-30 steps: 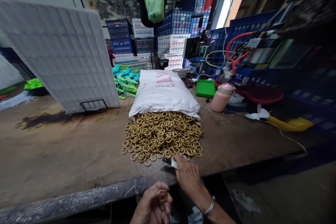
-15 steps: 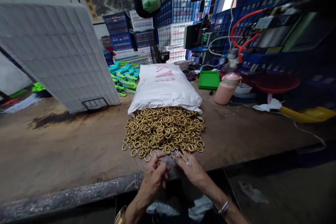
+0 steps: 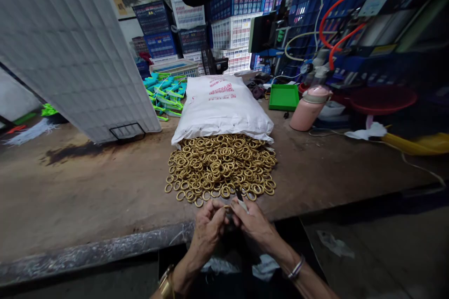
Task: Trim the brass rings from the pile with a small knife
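Observation:
My left hand (image 3: 209,222) is closed, its fingertips pinching one brass-coloured ring (image 3: 226,207) at the table's front edge. Against the same ring rest the fingertips of my right hand (image 3: 254,219). A small knife-like tool (image 3: 242,202) with a dark tip and pale handle lies in my right hand's grip, pointing away from me; its exact kind is hard to make out. Just beyond both hands spreads a pile of similar rings (image 3: 220,166), spilling from the mouth of a white sack (image 3: 224,114) with red print.
A padded white panel (image 3: 77,56) leans at left. Green and turquoise hangers (image 3: 166,93) lie behind the sack. To the right stand a green tray (image 3: 283,97), a pink bottle (image 3: 308,110) and a machine with orange hoses (image 3: 326,23). Stacked crates (image 3: 231,32) fill the back.
My hands have come together, and the ring is now held between them. The right hand still carries the knife-like tool. The whole view has tilted slightly downward.

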`<state>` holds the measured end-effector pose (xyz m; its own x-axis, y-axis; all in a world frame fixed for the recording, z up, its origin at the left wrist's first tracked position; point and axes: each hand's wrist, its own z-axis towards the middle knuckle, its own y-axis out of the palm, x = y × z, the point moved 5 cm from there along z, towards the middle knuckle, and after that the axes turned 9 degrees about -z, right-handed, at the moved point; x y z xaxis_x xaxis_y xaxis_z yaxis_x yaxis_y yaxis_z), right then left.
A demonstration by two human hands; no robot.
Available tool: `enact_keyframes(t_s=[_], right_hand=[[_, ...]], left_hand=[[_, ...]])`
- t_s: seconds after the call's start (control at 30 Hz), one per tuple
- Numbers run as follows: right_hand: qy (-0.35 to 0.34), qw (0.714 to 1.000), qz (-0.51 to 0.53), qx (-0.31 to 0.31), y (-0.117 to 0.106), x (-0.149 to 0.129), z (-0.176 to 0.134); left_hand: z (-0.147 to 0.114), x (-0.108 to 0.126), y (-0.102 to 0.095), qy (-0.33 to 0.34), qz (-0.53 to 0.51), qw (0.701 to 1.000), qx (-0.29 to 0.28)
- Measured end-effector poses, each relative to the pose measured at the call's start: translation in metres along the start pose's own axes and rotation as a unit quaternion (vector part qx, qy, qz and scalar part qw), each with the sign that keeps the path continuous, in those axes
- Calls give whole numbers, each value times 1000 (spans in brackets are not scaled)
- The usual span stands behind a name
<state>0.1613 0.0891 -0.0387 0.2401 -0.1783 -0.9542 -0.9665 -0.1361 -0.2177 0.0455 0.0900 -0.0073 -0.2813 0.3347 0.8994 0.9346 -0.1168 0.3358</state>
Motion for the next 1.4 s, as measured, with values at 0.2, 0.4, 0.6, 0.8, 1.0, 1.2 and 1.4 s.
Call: enact_keyframes(t_s=[0.2,0.4,0.6,0.8,1.0,1.2,1.4], right_hand=[[-10,999,-47,12,-2,-14,-1],[-40,994,-92,41,-7,-29,-1],[-62,967,-236,70,-11,-23,-4],[-89,922,-377,15,0,-24,-12],[-97,901,-422,10,4,-21,-10],[-80,879,-470,16,-1,-21,-8],[-37,879,-470,65,-7,-27,0]], left_hand=[[-2,-7,-2,-33,-46,997,-48],[-6,-12,-1,-85,-57,992,-77],[-7,-14,-3,-79,-88,990,-72],[-6,-12,-4,-77,-83,992,-46],[-5,-15,-7,-57,-78,994,-57],[-17,-7,-3,-51,-59,994,-80],[-26,3,2,-73,-137,982,-103]])
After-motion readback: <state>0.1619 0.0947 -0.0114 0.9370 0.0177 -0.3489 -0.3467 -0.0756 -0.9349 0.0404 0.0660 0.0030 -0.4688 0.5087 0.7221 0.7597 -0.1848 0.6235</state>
